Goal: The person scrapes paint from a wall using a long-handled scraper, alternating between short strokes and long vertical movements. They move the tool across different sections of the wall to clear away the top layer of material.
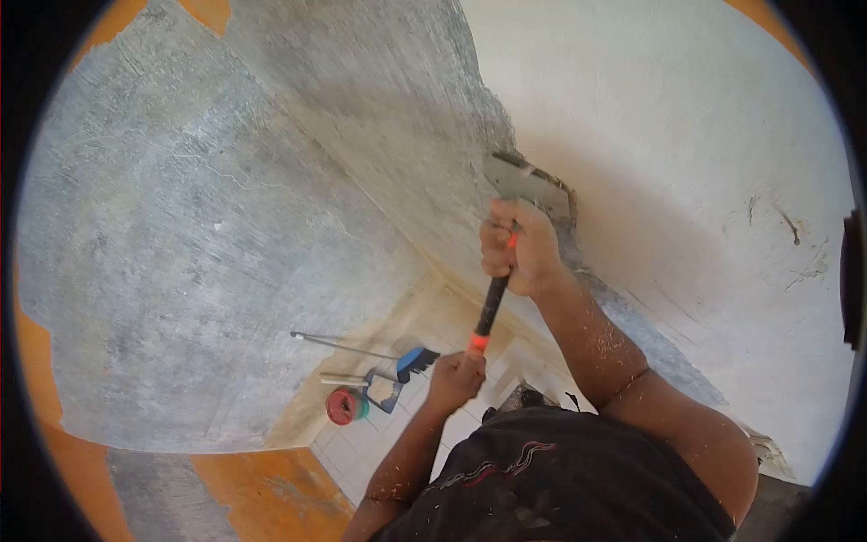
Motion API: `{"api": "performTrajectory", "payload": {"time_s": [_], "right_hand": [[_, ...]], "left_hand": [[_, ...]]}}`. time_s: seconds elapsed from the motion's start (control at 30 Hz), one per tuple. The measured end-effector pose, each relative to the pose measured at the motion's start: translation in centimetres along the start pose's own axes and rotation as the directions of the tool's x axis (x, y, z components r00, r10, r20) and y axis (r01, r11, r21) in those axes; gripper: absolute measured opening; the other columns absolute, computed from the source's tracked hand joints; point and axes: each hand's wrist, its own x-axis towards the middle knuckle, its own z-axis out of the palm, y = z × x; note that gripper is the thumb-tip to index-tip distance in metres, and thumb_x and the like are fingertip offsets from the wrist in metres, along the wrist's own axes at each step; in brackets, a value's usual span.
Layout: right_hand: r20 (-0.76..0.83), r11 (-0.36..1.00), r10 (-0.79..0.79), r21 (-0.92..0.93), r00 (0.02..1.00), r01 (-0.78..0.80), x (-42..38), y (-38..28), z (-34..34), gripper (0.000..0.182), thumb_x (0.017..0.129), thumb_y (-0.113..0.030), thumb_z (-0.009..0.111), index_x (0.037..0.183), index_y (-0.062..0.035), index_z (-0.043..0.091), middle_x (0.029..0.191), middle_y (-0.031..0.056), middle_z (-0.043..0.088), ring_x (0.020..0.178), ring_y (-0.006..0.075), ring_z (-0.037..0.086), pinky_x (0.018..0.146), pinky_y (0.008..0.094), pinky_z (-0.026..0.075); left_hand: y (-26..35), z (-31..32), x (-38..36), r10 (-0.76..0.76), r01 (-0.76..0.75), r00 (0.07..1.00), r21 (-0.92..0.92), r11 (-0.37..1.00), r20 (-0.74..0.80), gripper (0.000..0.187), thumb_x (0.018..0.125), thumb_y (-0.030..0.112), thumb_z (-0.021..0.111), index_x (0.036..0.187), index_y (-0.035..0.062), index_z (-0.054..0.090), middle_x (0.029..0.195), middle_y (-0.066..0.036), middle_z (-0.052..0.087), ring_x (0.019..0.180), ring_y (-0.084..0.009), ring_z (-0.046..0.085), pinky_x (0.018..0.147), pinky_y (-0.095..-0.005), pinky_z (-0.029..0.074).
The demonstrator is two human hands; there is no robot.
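Observation:
A long-handled scraper (533,185) with a wide grey metal blade lies against the wall, at the border between bare grey wall (406,117) and white coating (632,108). My right hand (519,248) is wrapped round the upper handle, close below the blade. Lower down, my left hand (458,381) grips the end of the same black and orange handle (490,307). Pale flecks cling to my right forearm.
On the tiled floor (339,452) below stand a red container (342,406), a dustpan (384,391) with pale debris and a blue broom (414,361). Orange paint (271,488) shows at lower left. A dark object (851,280) is at the right edge.

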Motion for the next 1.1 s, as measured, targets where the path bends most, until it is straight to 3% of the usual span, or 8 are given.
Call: {"api": "performTrajectory", "payload": {"time_s": [0.17,0.2,0.23,0.3,0.5,0.57,1.03,1.1], "right_hand": [[-0.131,0.995,0.102,0.034,0.986,-0.098,-0.1,2.6,-4.1,0.029,0.082,-0.027,0.047,0.058,-0.0183,0.032,0.053,-0.0043,0.033,0.037,0.0066,0.022,0.036,0.0236,0.021],[-0.099,0.996,0.089,0.017,0.991,-0.087,-0.2,2.2,-3.9,0.03,0.082,-0.026,0.048,0.057,-0.0181,0.032,0.052,-0.0041,0.033,0.037,0.0068,0.023,0.036,0.0236,0.021],[-0.071,0.997,0.082,0.002,0.994,-0.082,-0.4,1.8,-3.5,0.031,0.081,-0.026,0.048,0.057,-0.0178,0.032,0.052,-0.0039,0.033,0.036,0.0071,0.023,0.036,0.0237,0.021],[-0.12,0.999,0.012,-0.028,0.993,-0.016,-0.8,0.2,-0.6,0.031,0.082,-0.026,0.048,0.056,-0.0171,0.032,0.051,-0.0033,0.033,0.036,0.0074,0.024,0.035,0.0237,0.021],[-0.082,1.0,-0.016,0.006,0.996,0.017,-1.7,1.4,-1.9,0.03,0.081,-0.023,0.048,0.058,-0.0175,0.029,0.052,-0.0046,0.033,0.037,0.0066,0.024,0.037,0.0245,0.024],[-0.156,0.994,0.099,-0.023,0.983,-0.104,-2.0,1.6,-2.4,0.03,0.079,-0.027,0.047,0.056,-0.0175,0.03,0.051,-0.0048,0.032,0.036,0.0064,0.021,0.036,0.0235,0.023],[-0.082,0.996,0.093,0.012,0.992,-0.093,-1.5,1.2,-3.2,0.029,0.08,-0.026,0.047,0.057,-0.0185,0.032,0.052,-0.0049,0.033,0.036,0.0067,0.021,0.036,0.0231,0.021],[-0.064,0.999,0.007,-0.041,0.998,-0.01,-1.4,0.0,-0.9,0.028,0.08,-0.026,0.046,0.057,-0.0186,0.032,0.052,-0.0047,0.033,0.037,0.0068,0.022,0.036,0.0233,0.021]], "left_hand": [[-3.2,2.1,-1.0,-0.284,0.296,0.953,-0.114,0.949,0.111,0.042,0.089,0.041,0.046,0.064,0.0077,0.048,0.049,0.0,0.041,0.04,-0.01,0.042,0.037,-0.0241,0.032],[-3.3,2.1,-1.0,-0.268,0.279,0.957,-0.105,0.954,0.112,0.043,0.089,0.042,0.045,0.064,0.0078,0.048,0.049,0.001,0.041,0.039,-0.0105,0.041,0.037,-0.0245,0.032],[-3.9,1.9,-0.4,0.111,-0.121,0.992,0.191,0.974,0.062,0.044,0.089,0.043,0.045,0.062,0.0087,0.047,0.049,0.002,0.041,0.038,-0.0097,0.04,0.037,-0.0232,0.032],[-0.2,1.1,-0.2,-0.156,0.172,0.983,-0.212,0.962,0.093,0.041,0.09,0.033,0.047,0.058,0.0071,0.049,0.049,0.002,0.044,0.04,-0.0058,0.04,0.038,-0.0213,0.029],[-1.9,1.4,-1.2,-0.066,0.067,0.994,-0.012,0.998,0.089,0.04,0.089,0.036,0.049,0.062,0.0073,0.05,0.05,0.001,0.044,0.04,-0.0065,0.039,0.037,-0.0216,0.029],[-1.9,2.6,-1.5,-0.261,0.278,0.954,-0.109,0.954,0.148,0.045,0.089,0.044,0.045,0.064,0.0068,0.05,0.048,0.0,0.042,0.038,-0.01,0.041,0.035,-0.0239,0.031],[-2.4,2.6,-1.2,-0.242,0.261,0.958,-0.115,0.959,0.155,0.037,0.09,0.035,0.047,0.068,0.0058,0.051,0.051,0.0,0.045,0.04,-0.009,0.042,0.037,-0.0213,0.031],[-0.1,1.9,-0.9,-0.086,0.096,0.993,-0.132,0.987,0.077,0.036,0.091,0.033,0.046,0.067,0.0063,0.051,0.051,0.001,0.045,0.041,-0.0079,0.043,0.037,-0.0207,0.031]]}}
